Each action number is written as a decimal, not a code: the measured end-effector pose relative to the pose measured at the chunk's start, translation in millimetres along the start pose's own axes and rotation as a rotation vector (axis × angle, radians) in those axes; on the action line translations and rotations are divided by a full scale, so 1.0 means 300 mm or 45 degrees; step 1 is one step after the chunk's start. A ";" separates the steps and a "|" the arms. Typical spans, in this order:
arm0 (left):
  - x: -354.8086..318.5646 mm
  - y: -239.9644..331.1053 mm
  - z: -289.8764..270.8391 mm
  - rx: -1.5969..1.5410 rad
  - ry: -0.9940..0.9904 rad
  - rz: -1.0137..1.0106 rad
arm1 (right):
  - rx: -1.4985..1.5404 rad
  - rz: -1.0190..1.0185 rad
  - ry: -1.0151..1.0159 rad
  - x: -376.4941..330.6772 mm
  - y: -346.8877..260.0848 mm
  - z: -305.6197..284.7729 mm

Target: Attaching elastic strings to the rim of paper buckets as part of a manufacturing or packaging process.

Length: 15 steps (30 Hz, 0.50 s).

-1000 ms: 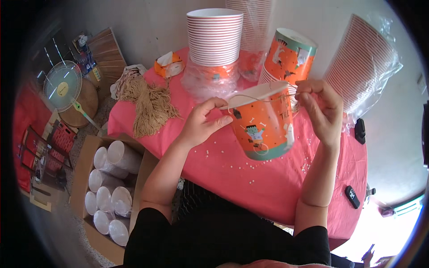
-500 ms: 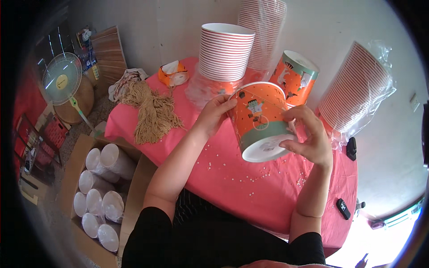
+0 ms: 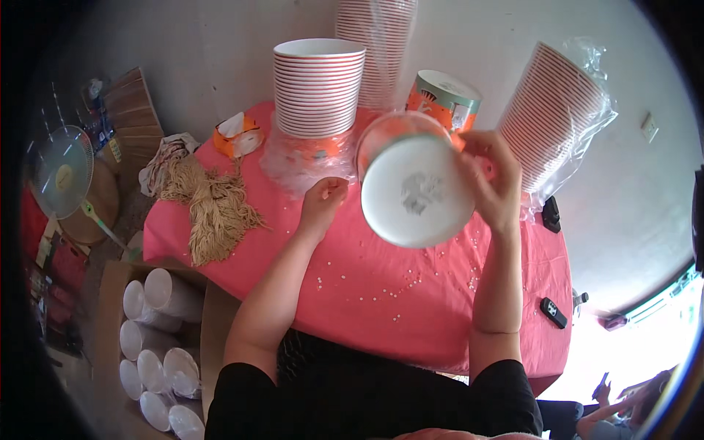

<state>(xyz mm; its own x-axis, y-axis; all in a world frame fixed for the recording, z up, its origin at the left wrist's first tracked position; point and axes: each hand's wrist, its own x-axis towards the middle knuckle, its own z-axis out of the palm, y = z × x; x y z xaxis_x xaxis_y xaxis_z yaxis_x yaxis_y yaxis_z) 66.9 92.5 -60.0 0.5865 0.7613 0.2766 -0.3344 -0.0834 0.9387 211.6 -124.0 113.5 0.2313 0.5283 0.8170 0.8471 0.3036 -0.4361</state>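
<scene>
My right hand (image 3: 500,180) grips an orange and green paper bucket by its side. The bucket is tilted so that its round white base (image 3: 418,192) faces me, with a grey printed mark on it; its side is blurred and mostly hidden behind the base. Left of the bucket and apart from it is my left hand (image 3: 323,209), its fingers curled and pressed together; whatever they pinch, if anything, is too small to see. Behind the bucket, another orange and green bucket (image 3: 444,99) stands upside down on the pink-covered table (image 3: 352,323).
A stack of nested buckets (image 3: 319,92) stands behind my left hand, with wrapped stacks (image 3: 561,117) at right and behind. Tan cords (image 3: 220,213) lie at left near an orange packet (image 3: 236,138). A cardboard box (image 3: 216,330) holds wrapped white stacks. A person (image 3: 638,411) is at lower right.
The bucket has turned its base toward me and moved slightly left in my right hand. My left hand has come off its rim. The view has shifted right, and a person now appears at lower right.
</scene>
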 end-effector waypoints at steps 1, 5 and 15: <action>0.006 -0.017 0.001 -0.002 -0.009 -0.010 | 0.039 0.064 0.071 0.026 0.004 -0.002; 0.007 -0.083 -0.015 0.016 -0.173 0.013 | 0.096 0.166 0.305 0.180 0.023 -0.080; -0.001 -0.058 0.012 0.325 -0.230 0.161 | -0.129 0.545 -0.065 0.535 0.215 -0.261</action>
<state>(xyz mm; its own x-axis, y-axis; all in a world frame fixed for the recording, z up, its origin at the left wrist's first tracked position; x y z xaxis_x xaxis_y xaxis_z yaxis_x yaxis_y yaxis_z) 75.2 91.5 -75.7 0.6809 0.6104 0.4048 -0.2309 -0.3456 0.9095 340.8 -81.6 246.1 0.5495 0.6287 0.5502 0.7236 -0.0288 -0.6897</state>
